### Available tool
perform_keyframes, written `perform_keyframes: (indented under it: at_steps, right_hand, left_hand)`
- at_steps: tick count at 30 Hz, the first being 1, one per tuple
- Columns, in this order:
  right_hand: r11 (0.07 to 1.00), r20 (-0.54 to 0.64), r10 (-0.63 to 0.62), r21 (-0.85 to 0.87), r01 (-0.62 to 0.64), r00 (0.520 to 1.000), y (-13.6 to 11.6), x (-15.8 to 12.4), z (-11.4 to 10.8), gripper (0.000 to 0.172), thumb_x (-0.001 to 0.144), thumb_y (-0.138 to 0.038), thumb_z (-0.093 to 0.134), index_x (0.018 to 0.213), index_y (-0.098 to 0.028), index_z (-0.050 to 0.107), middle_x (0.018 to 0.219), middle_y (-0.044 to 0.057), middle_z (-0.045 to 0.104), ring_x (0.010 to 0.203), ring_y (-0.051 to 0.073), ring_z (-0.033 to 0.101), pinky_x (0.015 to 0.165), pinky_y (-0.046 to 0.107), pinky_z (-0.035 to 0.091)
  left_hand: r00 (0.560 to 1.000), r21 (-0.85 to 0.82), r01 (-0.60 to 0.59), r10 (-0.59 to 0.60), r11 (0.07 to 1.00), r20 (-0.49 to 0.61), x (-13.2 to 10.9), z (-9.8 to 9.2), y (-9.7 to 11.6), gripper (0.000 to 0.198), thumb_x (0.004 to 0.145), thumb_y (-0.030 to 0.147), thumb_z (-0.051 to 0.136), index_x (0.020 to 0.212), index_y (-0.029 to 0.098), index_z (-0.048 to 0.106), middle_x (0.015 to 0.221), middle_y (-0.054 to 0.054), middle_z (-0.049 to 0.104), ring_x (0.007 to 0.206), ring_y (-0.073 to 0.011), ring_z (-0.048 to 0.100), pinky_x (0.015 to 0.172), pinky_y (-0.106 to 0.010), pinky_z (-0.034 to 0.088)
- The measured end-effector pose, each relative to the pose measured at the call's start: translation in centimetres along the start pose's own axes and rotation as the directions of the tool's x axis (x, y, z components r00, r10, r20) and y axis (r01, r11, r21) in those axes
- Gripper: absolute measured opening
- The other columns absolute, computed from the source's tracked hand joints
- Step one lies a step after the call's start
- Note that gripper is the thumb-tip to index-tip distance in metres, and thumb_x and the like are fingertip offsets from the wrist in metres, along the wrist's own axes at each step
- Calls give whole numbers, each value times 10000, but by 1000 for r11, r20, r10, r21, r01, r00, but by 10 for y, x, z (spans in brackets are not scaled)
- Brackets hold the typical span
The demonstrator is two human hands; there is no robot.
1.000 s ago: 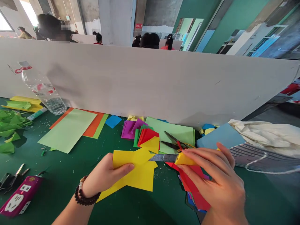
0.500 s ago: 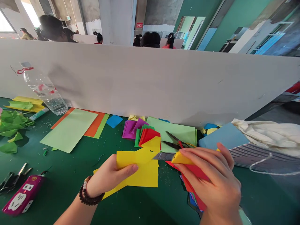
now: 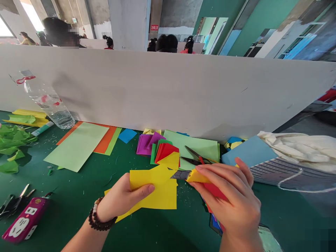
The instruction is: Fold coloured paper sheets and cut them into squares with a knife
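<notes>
My left hand is closed on a sheet of yellow paper, thumb on top, just above the table. More yellow paper lies under it. In my right hand is a yellow utility knife, gripped by its handle. Its blade points left and meets the right edge of the held sheet, where the paper narrows to a slit. Red paper shows beneath my right hand, partly hidden. Beyond the blade lie small red sheets with a yellow piece on top.
Black-bladed scissors rest on pale green paper. Purple squares lie beside them. At left are a water bottle, green scraps, a magenta case and more scissors. A paper bag stands at right.
My right hand and the knife have shifted left, bringing the blade slightly farther into the yellow paper's edge. My left hand keeps its hold and has barely moved.
</notes>
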State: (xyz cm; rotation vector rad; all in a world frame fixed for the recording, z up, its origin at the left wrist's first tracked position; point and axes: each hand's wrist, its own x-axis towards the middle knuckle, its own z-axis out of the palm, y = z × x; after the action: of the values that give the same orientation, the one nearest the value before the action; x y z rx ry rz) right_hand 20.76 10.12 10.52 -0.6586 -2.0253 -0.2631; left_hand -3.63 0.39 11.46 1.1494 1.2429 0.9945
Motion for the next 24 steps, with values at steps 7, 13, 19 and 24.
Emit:
perform_keyframes:
  at_steps: [7, 13, 19, 24]
  right_hand:
    - [1000, 8, -18, 5, 18, 1000, 8, -2, -4, 342, 738, -111, 787, 1047, -214, 680, 935, 56, 723, 857, 243, 664, 1073, 603, 381]
    - [999, 31, -39, 31, 38, 999, 15, -2, -7, 321, 745, -113, 783, 1035, -209, 683, 928, 56, 724, 842, 232, 665, 1070, 591, 386]
    - [998, 36, -63, 29, 62, 997, 18, -1, -11, 253, 768, -118, 763, 1000, -186, 684, 903, 64, 724, 832, 226, 669, 1061, 568, 402]
    - [998, 21, -44, 45, 43, 999, 17, -1, -11, 234, 776, -107, 752, 986, -186, 685, 898, 64, 722, 812, 213, 667, 1052, 566, 406]
  left_hand:
    - [1000, 78, 11, -9, 997, -19, -2, -2, 3, 353, 869, 469, 621, 1083, 204, 713, 1004, -83, 756, 878, -258, 726, 670, -284, 582]
    - [997, 103, 61, -54, 993, -62, -4, -3, 5, 275, 817, 428, 683, 952, 196, 742, 870, -67, 765, 753, -233, 718, 551, -240, 536]
    - [985, 93, 121, -107, 988, -138, -6, -7, 4, 278, 750, 410, 742, 936, 204, 738, 767, -45, 747, 724, -235, 709, 506, -240, 517]
    - [991, 131, 113, -103, 985, -86, -7, -10, 6, 281, 793, 443, 701, 941, 205, 729, 846, -58, 759, 789, -246, 719, 555, -253, 546]
